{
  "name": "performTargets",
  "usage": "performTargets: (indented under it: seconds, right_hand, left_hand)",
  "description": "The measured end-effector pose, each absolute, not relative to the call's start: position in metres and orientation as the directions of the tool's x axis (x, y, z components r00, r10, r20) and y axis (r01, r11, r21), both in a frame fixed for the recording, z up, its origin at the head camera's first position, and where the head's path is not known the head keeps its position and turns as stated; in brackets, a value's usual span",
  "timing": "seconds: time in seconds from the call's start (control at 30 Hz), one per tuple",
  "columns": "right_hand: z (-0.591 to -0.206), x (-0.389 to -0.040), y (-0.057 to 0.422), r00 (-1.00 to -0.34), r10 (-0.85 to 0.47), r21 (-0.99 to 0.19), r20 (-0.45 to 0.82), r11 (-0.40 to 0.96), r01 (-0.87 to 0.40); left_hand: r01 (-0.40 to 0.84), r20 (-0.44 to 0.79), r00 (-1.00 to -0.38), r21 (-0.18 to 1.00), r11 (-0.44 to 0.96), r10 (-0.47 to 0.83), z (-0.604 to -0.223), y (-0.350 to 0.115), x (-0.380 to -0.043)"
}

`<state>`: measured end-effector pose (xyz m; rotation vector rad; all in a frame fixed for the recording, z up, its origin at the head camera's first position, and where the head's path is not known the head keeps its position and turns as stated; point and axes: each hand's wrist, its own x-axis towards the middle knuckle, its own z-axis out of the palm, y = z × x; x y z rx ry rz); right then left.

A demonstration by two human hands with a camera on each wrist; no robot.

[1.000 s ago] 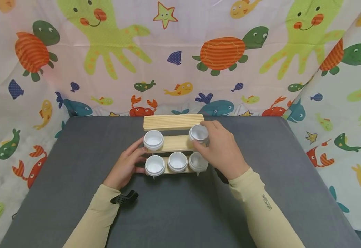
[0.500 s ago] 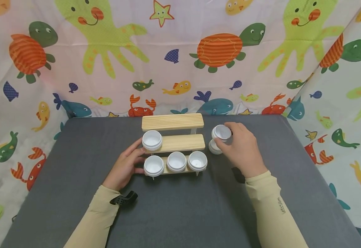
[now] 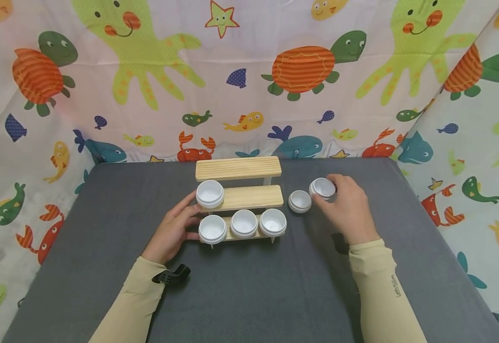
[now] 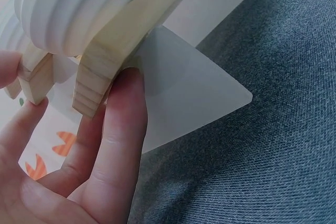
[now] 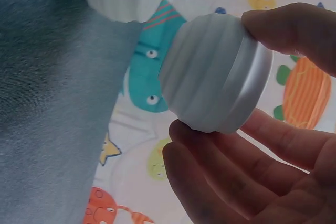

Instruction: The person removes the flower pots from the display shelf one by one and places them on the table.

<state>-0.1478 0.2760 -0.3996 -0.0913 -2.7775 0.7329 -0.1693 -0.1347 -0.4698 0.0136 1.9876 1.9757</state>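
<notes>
Right hand [image 3: 350, 209]: one round white cup with ribbed sides [image 5: 215, 74], held between thumb and fingers, mouth up; contact with the cloth below cannot be told. Left hand [image 3: 169, 233]: grips the left end of a pale-wood three-tier rack [image 3: 255, 196]. Beside the held cup: one small white cup [image 3: 299, 202] on grey table cloth [image 3: 249, 295]. On rack: four white cups [image 3: 244, 224], one middle, three bottom. Handling, as judged: lower level, fingertips clear of the neighbour; rack steadied throughout.

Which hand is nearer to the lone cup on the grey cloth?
Right. The right hand holds another cup just right of the lone cup; the left hand is farther off, at the left end of the rack.
</notes>
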Motion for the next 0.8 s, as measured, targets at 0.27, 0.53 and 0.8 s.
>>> performTargets:
  seconds: [0.27,0.53,0.8]
  right_hand:
    - [-0.407,-0.151,0.282,-0.964,0.141,-0.489,0.224,0.872,0.013]
    - [-0.415,-0.156,0.288,-0.967,0.142,-0.473,0.210,0.881,0.027]
    - [-0.427,-0.163,0.293,-0.973,0.137,-0.453,0.188,0.890,0.038]
  left_hand:
    - [-0.231,-0.232,-0.942,0.972,0.035,0.242,-0.471,-0.135,-0.170]
    - [-0.228,-0.227,-0.942,0.973,0.025,0.249,-0.472,-0.135,-0.171]
    - [-0.240,-0.240,-0.938,0.970,0.033,0.250,-0.473,-0.136,-0.172]
